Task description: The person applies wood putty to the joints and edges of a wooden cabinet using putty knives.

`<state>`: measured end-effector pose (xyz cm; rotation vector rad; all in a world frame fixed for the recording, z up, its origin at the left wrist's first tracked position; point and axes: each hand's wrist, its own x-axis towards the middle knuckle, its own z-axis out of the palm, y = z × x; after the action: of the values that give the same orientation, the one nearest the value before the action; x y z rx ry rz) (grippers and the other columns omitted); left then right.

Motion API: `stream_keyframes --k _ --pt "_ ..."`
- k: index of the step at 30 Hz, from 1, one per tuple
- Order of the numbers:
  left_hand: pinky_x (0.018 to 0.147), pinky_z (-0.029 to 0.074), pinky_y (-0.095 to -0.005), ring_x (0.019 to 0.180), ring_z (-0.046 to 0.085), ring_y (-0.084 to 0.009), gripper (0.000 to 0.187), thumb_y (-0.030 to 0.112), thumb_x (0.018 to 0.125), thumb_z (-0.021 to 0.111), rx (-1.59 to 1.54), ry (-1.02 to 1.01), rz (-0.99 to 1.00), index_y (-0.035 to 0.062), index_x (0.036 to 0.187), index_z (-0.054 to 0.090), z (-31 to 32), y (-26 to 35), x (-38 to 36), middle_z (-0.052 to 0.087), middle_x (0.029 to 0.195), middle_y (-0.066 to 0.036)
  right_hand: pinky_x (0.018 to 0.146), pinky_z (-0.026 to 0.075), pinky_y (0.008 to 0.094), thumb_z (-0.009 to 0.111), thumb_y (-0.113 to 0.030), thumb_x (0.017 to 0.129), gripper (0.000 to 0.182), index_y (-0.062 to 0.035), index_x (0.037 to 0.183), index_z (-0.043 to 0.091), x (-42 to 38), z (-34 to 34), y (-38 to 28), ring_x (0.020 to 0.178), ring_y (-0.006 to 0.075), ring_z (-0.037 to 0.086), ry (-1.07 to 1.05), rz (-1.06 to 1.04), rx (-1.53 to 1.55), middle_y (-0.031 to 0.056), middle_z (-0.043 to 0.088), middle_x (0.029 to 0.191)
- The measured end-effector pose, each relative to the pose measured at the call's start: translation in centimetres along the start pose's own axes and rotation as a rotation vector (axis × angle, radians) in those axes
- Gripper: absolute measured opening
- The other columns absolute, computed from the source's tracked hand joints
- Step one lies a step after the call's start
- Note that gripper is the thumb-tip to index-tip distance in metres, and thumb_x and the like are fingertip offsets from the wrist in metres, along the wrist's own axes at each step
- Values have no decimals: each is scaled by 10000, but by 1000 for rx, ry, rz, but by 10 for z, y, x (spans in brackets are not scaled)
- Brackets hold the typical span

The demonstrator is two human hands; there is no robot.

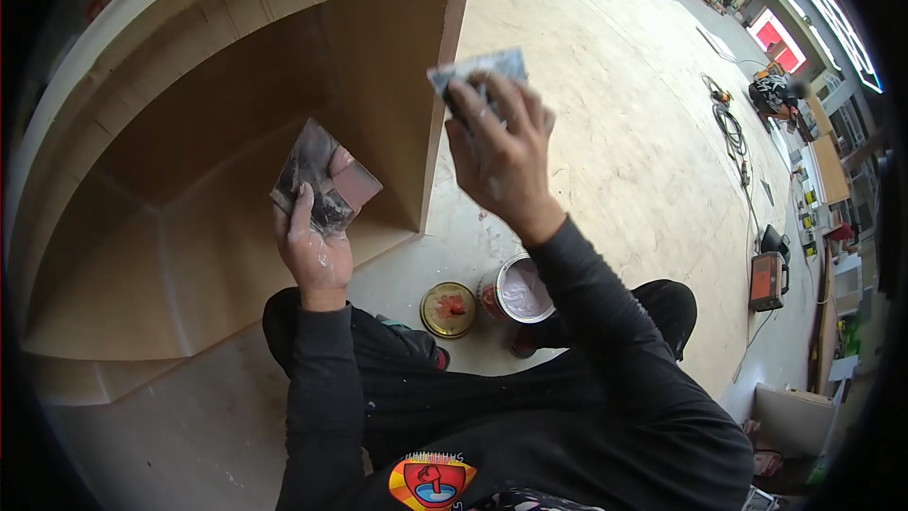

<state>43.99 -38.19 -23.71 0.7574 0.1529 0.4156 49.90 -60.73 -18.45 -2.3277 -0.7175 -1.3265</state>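
My left hand (320,251) holds up a flat, dark-smeared square plate (317,175) with a patch of pink paste (353,180) on its right side. Higher and to the right, my right hand (506,147) grips a flat grey spreader (482,69) by the edge of the wooden cabinet (445,85). Both hands have pale smears on them. Below them on the floor is an open can (525,290) of pinkish paste, partly behind my right forearm. Beside it lies a round gold lid (448,310) with a red lump on it.
The curved cabinet shell fills the left side. A large pale board (605,132) covers the floor to the right. Beyond it are an orange-and-black box (769,281), coiled cables (728,128) and a crouching person (776,95). My legs frame the can and lid.
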Motion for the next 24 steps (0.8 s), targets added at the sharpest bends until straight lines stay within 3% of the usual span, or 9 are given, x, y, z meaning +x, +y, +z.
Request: stream_keyframes --k 5,6,7,8,10,12,15,23,24 --pt "873 560 -378 1137 610 -204 375 152 977 569 -24 -66 -73 62 1339 528 -6 2 1 603 1285 -87 872 378 467 729 -190 820 416 -137 1228 666 -43 1 -13 1130 305 526 -224 142 138 105 583 1269" --pt "901 547 -378 1142 610 -203 376 168 985 553 -70 -112 -140 66 1346 533 -4 2 1 609 1286 -92 877 422 470 713 -170 841 407 -105 1238 654 -41 -4 -15 1106 335 546 -192 186 311 130 602 1239" --pt "946 520 -370 1170 605 -209 376 197 997 523 -98 -213 -200 67 1349 547 5 6 -4 627 1285 -101 908 517 388 694 -32 866 336 -22 1200 667 -31 -21 -28 1105 322 593 -180 285 522 177 576 1276" --pt "952 517 -364 1179 605 -208 367 207 1001 522 -112 -228 -273 65 1337 559 15 11 -10 638 1275 -99 961 500 379 656 -36 916 327 -15 1242 639 -24 -33 -37 1160 299 588 -235 387 774 188 556 1312" --pt "940 532 -355 1163 622 -200 349 223 1007 524 -123 -187 -404 66 1314 578 17 1 -21 656 1253 -88 1006 471 386 612 -85 965 352 -26 1311 586 -23 -48 -44 1214 289 561 -264 367 1145 178 540 1333" --pt "857 589 -324 1061 674 -177 319 243 1010 538 -116 -145 -495 77 1275 601 11 -9 -27 671 1220 -71 1032 443 409 608 -119 971 341 -40 1303 594 -33 -52 -52 1232 308 540 -299 335 1094 176 520 1342" --pt "761 600 -293 1115 643 -184 329 208 1035 490 -56 -109 -462 64 1327 540 17 -14 -34 640 1240 -85 1048 422 425 633 -109 948 355 -55 1298 602 -47 -44 -58 1240 350 505 -293 259 926 180 501 1352" --pt "807 549 -322 1099 617 -198 366 219 1024 513 93 -103 -198 56 1352 504 26 -23 -46 606 1263 -85 1006 435 457 669 -167 918 334 -83 1241 651 -78 -36 -40 1164 394 511 -249 277 700 181 574 1249" --pt "815 534 -319 1092 614 -193 365 223 1025 515 122 -56 -144 56 1349 506 21 -24 -43 607 1253 -84 995 437 438 672 -172 921 359 -85 1268 645 -85 -37 -32 1163 382 515 -360 298 628 180 589 1230"
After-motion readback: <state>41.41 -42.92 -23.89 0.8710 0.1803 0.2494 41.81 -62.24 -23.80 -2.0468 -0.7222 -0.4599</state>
